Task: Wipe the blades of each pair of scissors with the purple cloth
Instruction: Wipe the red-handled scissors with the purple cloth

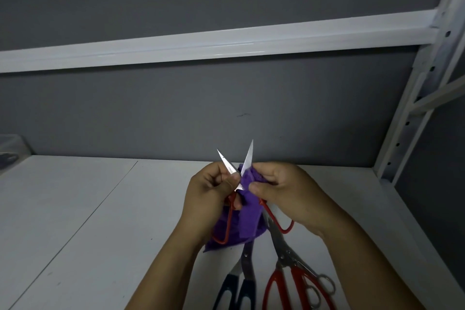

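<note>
Nearest to me, at about six o'clock on the white desk (75,221), lie the pairs waiting their turn: the black-handled scissors (239,284) and, just to their right at five o'clock, the red-handled scissors (281,282) with what looks like a small steel pair (324,284) tucked against them, all with handles toward me and blades running away toward twelve. Above them I hold the red wire-handled scissors (235,184) clear of the desk, its long axis roughly upright, handle loops hanging down toward me and the two blades spread in a V, the tips aimed at eleven and twelve o'clock toward the grey wall (226,98). My left hand (214,194) is closed, pinching the left blade near the pivot with thumb and fingers. My right hand (284,191) is pressed together on the purple cloth (247,216), pinching a fold of it around the base of the right blade while the rest hangs down between my wrists. I judge I am mid-wipe on this pair, working the right blade. The next move calls for drawing the pinched cloth from pivot toward the tip, off the point, fingers on the flats rather than the edge, then doing the left blade.
</note>
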